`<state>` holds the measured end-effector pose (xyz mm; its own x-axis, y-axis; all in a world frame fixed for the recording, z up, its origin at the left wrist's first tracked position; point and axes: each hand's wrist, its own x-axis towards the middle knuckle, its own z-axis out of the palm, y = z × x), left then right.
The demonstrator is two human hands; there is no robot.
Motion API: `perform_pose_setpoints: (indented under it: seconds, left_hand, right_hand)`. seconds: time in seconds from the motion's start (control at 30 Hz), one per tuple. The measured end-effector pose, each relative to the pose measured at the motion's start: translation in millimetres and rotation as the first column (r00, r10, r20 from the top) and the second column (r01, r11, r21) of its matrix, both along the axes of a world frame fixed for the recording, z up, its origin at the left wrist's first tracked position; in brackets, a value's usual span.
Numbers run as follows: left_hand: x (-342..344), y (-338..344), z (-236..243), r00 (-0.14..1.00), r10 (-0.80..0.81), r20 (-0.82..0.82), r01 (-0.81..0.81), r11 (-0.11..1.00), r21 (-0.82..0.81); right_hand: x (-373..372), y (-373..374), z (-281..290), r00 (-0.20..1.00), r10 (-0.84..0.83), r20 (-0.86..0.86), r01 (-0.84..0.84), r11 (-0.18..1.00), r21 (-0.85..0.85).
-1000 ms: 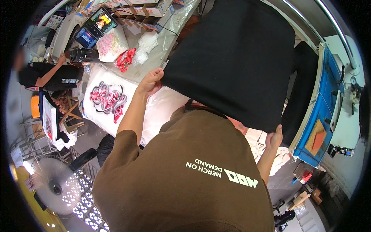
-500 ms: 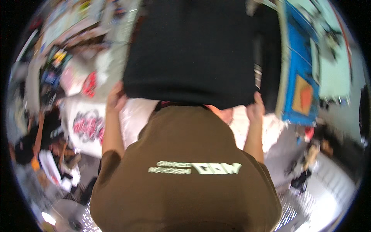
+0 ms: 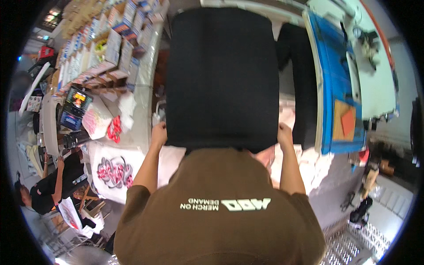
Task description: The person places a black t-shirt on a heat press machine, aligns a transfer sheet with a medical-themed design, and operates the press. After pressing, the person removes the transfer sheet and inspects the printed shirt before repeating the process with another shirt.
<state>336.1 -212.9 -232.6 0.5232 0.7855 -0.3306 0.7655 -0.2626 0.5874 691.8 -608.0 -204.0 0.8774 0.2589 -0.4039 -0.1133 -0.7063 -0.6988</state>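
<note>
A black garment (image 3: 223,79), seemingly a T-shirt, lies smooth and taut over a flat board with rounded far corners, in front of my body. At its near left corner my left hand (image 3: 159,134) is closed on the cloth edge. My right hand (image 3: 285,134) pinches the matching edge at the near right corner. The fingertips of both hands are partly hidden by the fabric. Another strip of black cloth (image 3: 304,88) hangs to the right of the board, with a gap between them.
On the left, a table (image 3: 143,101) holds boxes (image 3: 104,53), red-printed cloth and a white printed cloth (image 3: 112,170). To the right stands a blue-topped frame (image 3: 338,88) with an orange piece (image 3: 348,122). Pale cloth (image 3: 304,168) lies below my right hand. Another person (image 3: 48,187) is at far left.
Both hands have come slightly closer together and sit lower in view, still on the garment's near edge. The cloth now follows the board's outline, its rounded far end in view.
</note>
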Motion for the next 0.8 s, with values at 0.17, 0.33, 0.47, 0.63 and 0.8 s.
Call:
perform_pose_setpoints:
  seconds: [0.17, 0.33, 0.47, 0.63, 0.8]
  left_hand:
    - [57.6, 88.1, 44.8, 0.964, 0.117, 0.238, -0.024, 0.933, -0.358]
    - [173.6, 201.9, 42.2, 0.801, 0.066, 0.595, 0.108, 0.961, -0.253]
    - [284.5, 259.8, 48.5, 0.722, 0.230, 0.652, -0.007, 0.945, -0.326]
    - [341.8, 280.7, 40.7, 0.608, 0.578, 0.544, 0.037, 0.664, -0.747]
    - [305.1, 346.1, 17.9, 0.791, 0.394, 0.468, 0.009, 0.757, -0.653]
  right_hand:
    - [80.2, 77.1, 59.3, 0.952, 0.098, 0.289, -0.146, 0.978, 0.150]
    - [172.7, 202.1, 98.8, 0.903, 0.187, 0.387, -0.214, 0.977, 0.026]
    - [262.1, 279.5, 77.4, 0.868, 0.166, 0.469, -0.183, 0.983, -0.008]
    - [331.4, 317.3, 22.1, 0.997, -0.064, -0.041, 0.075, 0.921, 0.382]
    - [323.7, 336.0, 59.6, 0.991, 0.067, -0.118, -0.041, 0.977, 0.209]
